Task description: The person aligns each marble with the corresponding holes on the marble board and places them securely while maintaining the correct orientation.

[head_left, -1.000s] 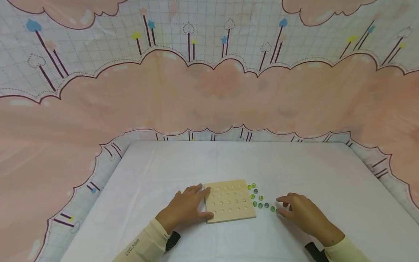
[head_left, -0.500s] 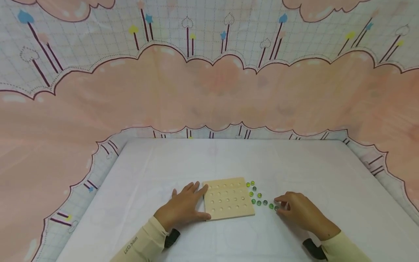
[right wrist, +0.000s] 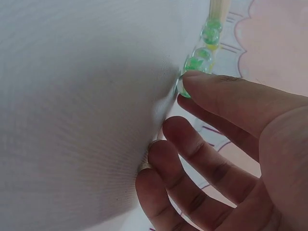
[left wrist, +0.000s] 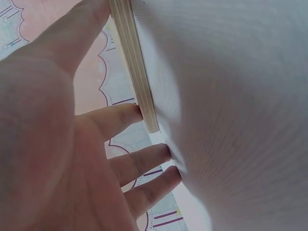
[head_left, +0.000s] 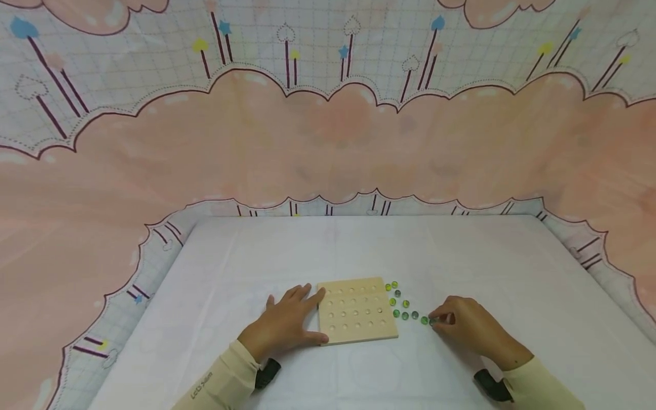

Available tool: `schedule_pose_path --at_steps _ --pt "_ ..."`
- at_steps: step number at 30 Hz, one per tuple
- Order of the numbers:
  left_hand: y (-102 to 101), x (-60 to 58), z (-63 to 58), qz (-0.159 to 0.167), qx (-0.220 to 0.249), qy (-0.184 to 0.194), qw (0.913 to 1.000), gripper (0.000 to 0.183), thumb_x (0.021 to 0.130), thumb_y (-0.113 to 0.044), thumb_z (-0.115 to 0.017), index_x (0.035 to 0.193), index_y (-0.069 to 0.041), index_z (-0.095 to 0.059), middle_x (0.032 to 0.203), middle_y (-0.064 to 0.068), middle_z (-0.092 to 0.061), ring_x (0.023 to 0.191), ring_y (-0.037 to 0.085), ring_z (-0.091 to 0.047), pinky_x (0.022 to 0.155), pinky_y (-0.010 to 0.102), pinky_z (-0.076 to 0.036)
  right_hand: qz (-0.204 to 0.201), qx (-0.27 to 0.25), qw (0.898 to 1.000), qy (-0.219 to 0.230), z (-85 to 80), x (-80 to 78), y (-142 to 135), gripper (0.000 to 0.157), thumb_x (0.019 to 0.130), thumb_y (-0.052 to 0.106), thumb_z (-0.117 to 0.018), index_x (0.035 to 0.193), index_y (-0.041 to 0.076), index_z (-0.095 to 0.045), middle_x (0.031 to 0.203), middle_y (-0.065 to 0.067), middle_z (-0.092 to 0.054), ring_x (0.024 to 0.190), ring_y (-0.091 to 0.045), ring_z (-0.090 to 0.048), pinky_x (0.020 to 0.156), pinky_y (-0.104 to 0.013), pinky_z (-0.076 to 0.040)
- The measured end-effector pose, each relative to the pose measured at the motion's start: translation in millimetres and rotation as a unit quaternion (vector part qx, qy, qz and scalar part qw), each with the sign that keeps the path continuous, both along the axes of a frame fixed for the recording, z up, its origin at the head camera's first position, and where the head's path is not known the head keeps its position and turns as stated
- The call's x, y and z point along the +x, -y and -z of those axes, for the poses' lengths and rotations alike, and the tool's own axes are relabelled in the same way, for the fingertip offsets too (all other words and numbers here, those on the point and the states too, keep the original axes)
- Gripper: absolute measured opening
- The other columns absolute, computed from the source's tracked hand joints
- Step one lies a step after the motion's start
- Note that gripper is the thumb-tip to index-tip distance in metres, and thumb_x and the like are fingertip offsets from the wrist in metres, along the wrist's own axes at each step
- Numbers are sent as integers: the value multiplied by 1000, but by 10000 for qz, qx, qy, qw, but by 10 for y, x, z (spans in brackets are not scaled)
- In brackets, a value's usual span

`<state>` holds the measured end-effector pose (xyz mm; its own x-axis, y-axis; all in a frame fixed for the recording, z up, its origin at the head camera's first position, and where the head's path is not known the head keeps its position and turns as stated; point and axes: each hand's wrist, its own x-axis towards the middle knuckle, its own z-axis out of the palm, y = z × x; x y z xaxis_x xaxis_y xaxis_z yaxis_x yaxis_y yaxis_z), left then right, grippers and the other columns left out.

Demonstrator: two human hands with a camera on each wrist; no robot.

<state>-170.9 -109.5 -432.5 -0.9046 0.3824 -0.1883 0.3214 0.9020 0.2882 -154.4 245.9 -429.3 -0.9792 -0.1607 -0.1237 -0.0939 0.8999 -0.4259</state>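
A pale wooden board (head_left: 356, 318) with rows of shallow round hollows lies flat on the white table. My left hand (head_left: 283, 320) rests at its left edge with fingers spread, thumb at the near corner and index finger at the far one. In the left wrist view the board's layered edge (left wrist: 137, 67) runs between thumb and fingers. My right hand (head_left: 467, 326) pinches a green glass marble (right wrist: 183, 88) between thumb and index finger, at the near right end of a trail of marbles. The other right fingers curl loosely against the cloth.
Several green and yellow marbles, one a green marble (head_left: 405, 315), lie loose along the board's right side. A small clear ball (head_left: 380, 311) sits in a hollow near that side. A patterned curtain (head_left: 333, 148) hangs behind the white tabletop (head_left: 287, 250).
My right thumb and index finger have closed onto the end marble. The left hand and the board keep their places, while the head view has shifted slightly.
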Motion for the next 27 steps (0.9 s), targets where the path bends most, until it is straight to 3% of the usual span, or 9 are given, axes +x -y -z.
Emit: schedule_pose_path --at_steps 27 --pt "-4 -6 -13 -52 14 10 10000 97 63 -70 -64 145 -32 -28 151 4 -27 138 30 -25 99 73 -16 -36 326 9992 -228 -90 53 64 16 77 16 -72 92 20 -75 74 13 -59 65 -4 -48 55 -19 -40"
